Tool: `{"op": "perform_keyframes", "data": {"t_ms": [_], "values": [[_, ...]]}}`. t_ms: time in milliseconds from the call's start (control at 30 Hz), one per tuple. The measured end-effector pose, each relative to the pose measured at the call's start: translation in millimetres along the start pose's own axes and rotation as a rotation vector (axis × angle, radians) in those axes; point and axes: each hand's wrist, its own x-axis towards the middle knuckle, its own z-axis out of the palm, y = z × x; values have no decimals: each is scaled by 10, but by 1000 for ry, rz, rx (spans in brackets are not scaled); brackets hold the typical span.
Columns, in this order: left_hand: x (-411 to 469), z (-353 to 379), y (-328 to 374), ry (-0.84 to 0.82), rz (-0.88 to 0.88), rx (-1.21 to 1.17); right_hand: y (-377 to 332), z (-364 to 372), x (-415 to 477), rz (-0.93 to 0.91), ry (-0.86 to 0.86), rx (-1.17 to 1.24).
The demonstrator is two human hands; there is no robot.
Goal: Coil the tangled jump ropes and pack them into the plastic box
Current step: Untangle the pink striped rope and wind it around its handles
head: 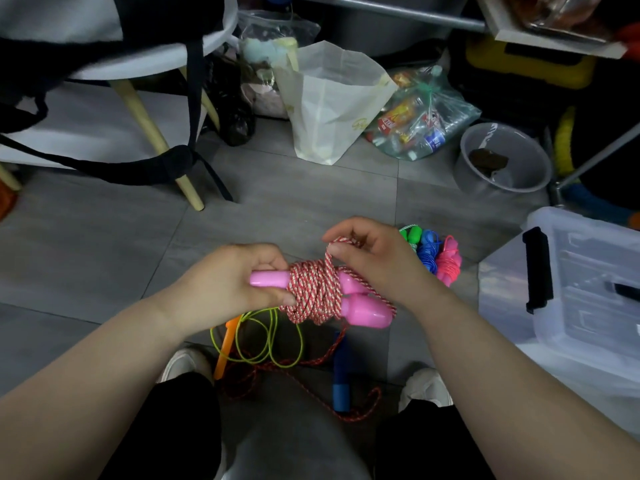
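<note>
While the left hand [232, 282] grips a pink handle [268, 278], the right hand [374, 258] pinches the red-white rope [311, 292] wound round it.

Nothing legible. White paper bag [332, 98], far edge of floor: faint gold script mark, can't read. Packets [394, 121] in clear plastic bag [462, 109] just beside it: red & blue labels w/ white print, too small. Grey tub [464, 168], far-right: white marks on rim, blurred

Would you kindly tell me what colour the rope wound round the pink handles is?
The rope is red-and-white twisted, seen in the head view.
</note>
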Motion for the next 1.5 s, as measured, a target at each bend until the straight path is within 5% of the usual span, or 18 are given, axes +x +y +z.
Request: {"op": "perform_keyframes", "data": {"t_ms": [100, 200, 333, 500, 667, 867, 1100, 1233, 1500], "values": [[-66, 54, 4, 107, 115, 187, 47, -13, 8, 96, -93, 205], [-83, 184, -69, 187, 223, 260, 81, -17, 17, 108, -106, 94], [-28, 238, -39, 35, -39, -90, 77, 15, 18, 47, -37, 10], [11, 227, -31, -359, -512, -880, 27, 151, -28, -25, -61, -68], [-15, 237, -64, -602, -538, -1105, -129, 207, -107, -87, -71, -38], [15, 297, 17, -358, -421, -1022, -132, 147, -97, -85, -58, -11], [205, 243, 33, 66, -343, -409, -91, 118, -43, -51, 62, -128], [253, 201, 24, 303, -312, -320, -71, 105, 23, 44, 245, 243], [276, 157, -11, 468, -258, -228, -137, 121, 33, 56, 259, 580]]}}
